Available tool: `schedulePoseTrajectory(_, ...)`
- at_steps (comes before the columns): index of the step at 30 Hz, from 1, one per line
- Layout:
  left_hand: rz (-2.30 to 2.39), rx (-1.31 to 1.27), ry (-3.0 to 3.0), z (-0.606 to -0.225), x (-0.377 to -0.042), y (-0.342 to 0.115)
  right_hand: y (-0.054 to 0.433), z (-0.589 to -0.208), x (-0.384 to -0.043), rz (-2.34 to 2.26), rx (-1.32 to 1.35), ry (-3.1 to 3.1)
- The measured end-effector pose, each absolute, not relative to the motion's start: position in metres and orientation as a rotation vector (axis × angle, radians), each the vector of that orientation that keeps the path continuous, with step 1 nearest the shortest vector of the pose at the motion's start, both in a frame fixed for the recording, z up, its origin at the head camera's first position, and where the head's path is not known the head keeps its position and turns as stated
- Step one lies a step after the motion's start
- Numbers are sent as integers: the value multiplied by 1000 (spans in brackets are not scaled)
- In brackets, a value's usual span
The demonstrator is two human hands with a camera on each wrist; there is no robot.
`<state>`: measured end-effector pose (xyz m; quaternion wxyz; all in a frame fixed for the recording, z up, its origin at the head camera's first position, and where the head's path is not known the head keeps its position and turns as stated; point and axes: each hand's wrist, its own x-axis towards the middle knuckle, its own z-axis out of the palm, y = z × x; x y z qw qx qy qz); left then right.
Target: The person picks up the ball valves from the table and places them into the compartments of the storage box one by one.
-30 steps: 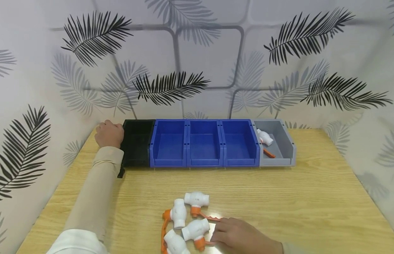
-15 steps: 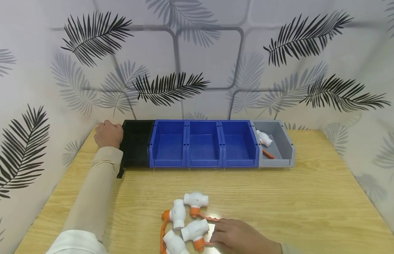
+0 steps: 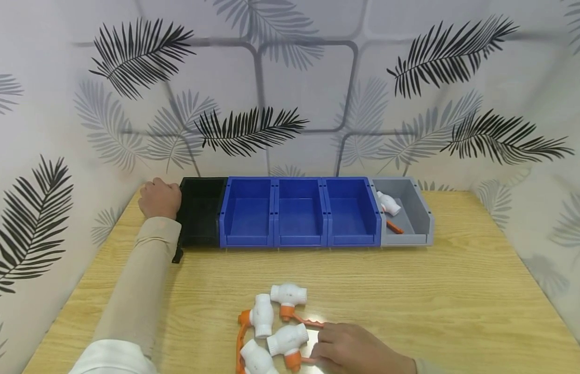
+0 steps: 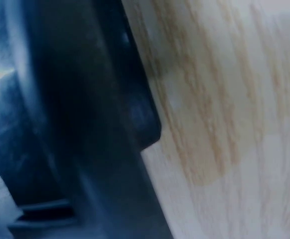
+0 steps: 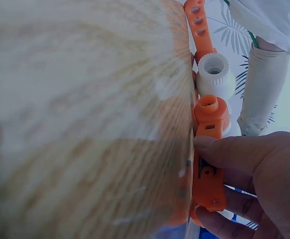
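Observation:
Several white PVC ball valves with orange handles lie in a group on the wooden table, near its front. My right hand pinches the orange handle of the nearer right ball valve; in the right wrist view the thumb lies along that handle. The handle tip of the farther ball valve meets the same hand's fingers. My left hand, its knuckles up, is at the left side of the black bin. Its fingertips are hidden, and the left wrist view shows only the dark bin side and tabletop.
Three blue bins stand in a row right of the black one. At the row's right end, a grey bin holds a ball valve. Two more valves lie left of the held one. A leaf-patterned wall backs the table.

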<state>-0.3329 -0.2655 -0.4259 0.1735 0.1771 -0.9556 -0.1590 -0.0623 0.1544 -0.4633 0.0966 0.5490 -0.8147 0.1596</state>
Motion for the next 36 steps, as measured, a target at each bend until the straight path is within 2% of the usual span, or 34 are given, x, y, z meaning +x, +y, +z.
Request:
schedulePoseTrajectory(27, -469, 500, -2737, -427, -333, -268, 159, -459, -67, 378, 1640, -2266)
schedulePoseTrajectory(36, -474, 506, -2738, -427, -333, -268, 158, -458, -65, 429, 1666, -2385)
